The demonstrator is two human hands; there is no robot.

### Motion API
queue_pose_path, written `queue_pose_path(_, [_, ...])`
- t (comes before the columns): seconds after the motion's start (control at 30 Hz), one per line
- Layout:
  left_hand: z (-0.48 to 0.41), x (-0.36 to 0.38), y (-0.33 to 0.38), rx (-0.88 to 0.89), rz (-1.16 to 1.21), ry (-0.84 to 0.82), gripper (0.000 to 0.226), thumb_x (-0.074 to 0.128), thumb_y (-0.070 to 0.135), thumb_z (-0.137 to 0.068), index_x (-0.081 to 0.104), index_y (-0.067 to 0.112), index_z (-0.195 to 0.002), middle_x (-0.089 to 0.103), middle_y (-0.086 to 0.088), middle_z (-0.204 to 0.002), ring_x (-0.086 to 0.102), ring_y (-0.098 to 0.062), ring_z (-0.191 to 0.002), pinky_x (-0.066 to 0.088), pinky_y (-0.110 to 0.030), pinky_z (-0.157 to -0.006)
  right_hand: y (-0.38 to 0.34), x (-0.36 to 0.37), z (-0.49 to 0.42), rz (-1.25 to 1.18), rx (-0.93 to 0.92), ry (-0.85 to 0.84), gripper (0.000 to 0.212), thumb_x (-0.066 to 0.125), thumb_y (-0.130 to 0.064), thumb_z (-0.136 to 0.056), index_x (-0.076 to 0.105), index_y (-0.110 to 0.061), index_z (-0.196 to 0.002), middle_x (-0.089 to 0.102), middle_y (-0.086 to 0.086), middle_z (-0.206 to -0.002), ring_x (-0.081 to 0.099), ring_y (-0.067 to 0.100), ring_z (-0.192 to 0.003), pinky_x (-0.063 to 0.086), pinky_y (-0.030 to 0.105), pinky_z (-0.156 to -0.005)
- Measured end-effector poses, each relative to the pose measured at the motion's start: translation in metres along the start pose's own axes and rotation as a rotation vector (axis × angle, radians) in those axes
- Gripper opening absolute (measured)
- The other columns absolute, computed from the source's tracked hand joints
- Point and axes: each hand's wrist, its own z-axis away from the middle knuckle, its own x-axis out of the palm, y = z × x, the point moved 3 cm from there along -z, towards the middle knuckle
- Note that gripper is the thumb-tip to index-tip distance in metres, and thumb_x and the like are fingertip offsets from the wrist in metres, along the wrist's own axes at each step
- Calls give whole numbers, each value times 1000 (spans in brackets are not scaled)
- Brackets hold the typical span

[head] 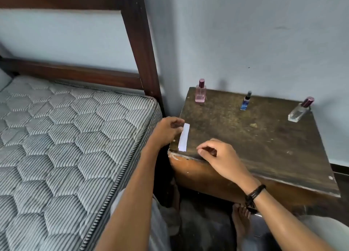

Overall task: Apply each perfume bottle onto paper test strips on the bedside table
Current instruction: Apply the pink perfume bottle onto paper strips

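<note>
Test strip: a narrow white paper strip [184,137] lies at the near left corner of the worn dark wooden bedside table [255,137]; its long axis runs from the front edge toward the wall, the far end leaning slightly right.
Left hand: the left hand [167,131] pinches the strip's left edge near its far end between thumb and fingertips.
Right hand: the right hand [220,157] rests on the table's front edge just right of the strip, fingers curled loosely inward; it seems to hold nothing, though the palm is hidden.
Bottles: a pink glass bottle with a magenta cap [200,91], a small blue spray bottle with a black top [245,101] and a clear glass bottle with a purple cap [300,110] stand upright along the wall side, well apart.
Left of table: a grey quilted mattress [66,137] in a dark wooden bed frame [139,43].
</note>
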Motion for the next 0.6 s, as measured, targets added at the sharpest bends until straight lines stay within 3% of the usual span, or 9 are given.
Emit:
queue_pose_path(0.13, [-7, -3, 1, 9, -47, -61, 41, 71, 2, -90, 65, 8, -129, 62, -1, -127, 56, -9, -107, 43, 2, -76, 4, -1, 1, 102, -58, 18, 12, 63, -31, -99, 74, -30, -103, 65, -21, -97, 59, 2, -98, 49, 26, -87])
queue_pose_path(0.33, [-15, -4, -3, -5, -212, -232, 66, 76, 7, -86, 50, 17, -146, 43, 8, -131, 49, -13, -111, 40, -1, -76, 18, 2, 3, 255, -134, -10, 15, 59, -35, -100, 71, -30, -107, 61, -19, -98, 53, 6, -99, 48, 27, -86])
queue_pose_path(0.4, [-17, 1, -2, 6, -248, -235, 69, 77, 8, -86, 48, 16, -148, 43, 5, -134, 46, -13, -112, 39, -6, -86, 17, 3, 2, 249, -145, 0, 14, 59, -35, -100, 71, -30, -106, 61, -20, -97, 53, 5, -98, 47, 25, -85])
queue_pose_path(0.5, [-21, 8, -8, 37, -360, -204, 69, 79, 16, -85, 50, 20, -147, 43, 0, -141, 47, -20, -121, 37, -34, -111, 15, 5, -1, 259, -141, 1, 14, 59, -35, -100, 71, -30, -106, 60, -20, -98, 51, 5, -98, 45, 24, -84])
queue_pose_path(0.6, [-23, 10, -15, 45, -363, -163, 62, 79, 18, -84, 56, 22, -141, 45, 4, -137, 48, -25, -125, 38, -44, -113, 14, 8, -5, 276, -138, 1, 13, 58, -35, -100, 70, -31, -105, 58, -20, -97, 50, 6, -97, 44, 25, -84])
